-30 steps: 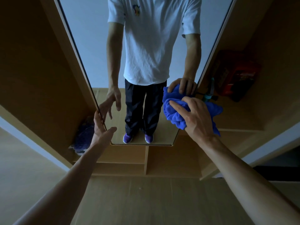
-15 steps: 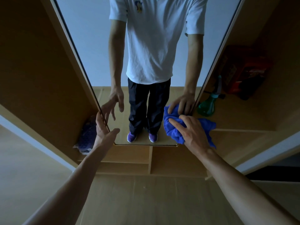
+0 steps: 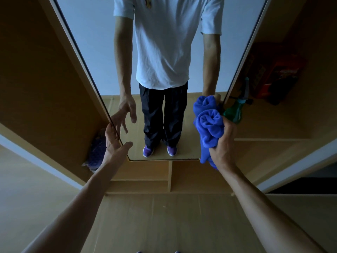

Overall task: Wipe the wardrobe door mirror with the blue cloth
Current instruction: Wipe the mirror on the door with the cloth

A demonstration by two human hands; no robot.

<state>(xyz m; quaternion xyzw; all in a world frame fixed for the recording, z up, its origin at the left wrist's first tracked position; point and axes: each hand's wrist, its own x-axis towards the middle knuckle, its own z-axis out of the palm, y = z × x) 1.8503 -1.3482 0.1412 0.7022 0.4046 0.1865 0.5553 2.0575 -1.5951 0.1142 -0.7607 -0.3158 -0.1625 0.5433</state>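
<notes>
1. Pale wooden wardrobe [image 3: 36, 79] on both sides of the view, with low open compartments below the door.
2. Wardrobe door mirror [image 3: 102, 52], tall and central, narrowing toward its bottom edge. In the glass, a reflected person [image 3: 164, 42] in a white T-shirt, dark trousers and purple shoes.
3. Wood-toned floor [image 3: 164, 225] across the foreground, under both outstretched forearms.
4. Red boxy item [image 3: 279, 75] on the right-hand shelf, too dim to identify.
5. Blue cloth [image 3: 209, 125], bunched into a thick roll, low against the glass near the mirror's right edge. Seems to meet its own reflection there. Loose end hanging down past the mirror's bottom edge.
6. Right hand [image 3: 223, 143] just right of the roll, fingers curled round it and gripping it.
7. Left hand [image 3: 114, 143] at the mirror's lower left edge, fingers straight and spread wide, holding nothing. Thumb in front of the glass, fingers on the outer side of the door's edge. Contact with the door impossible to tell.
8. Purple bundle [image 3: 96, 152] on the floor of the left compartment, just beside the left wrist and partly hidden by it.
9. Green spray bottle [image 3: 235, 112], upright on the right shelf, just beyond the mirror's right edge and near the cloth.
</notes>
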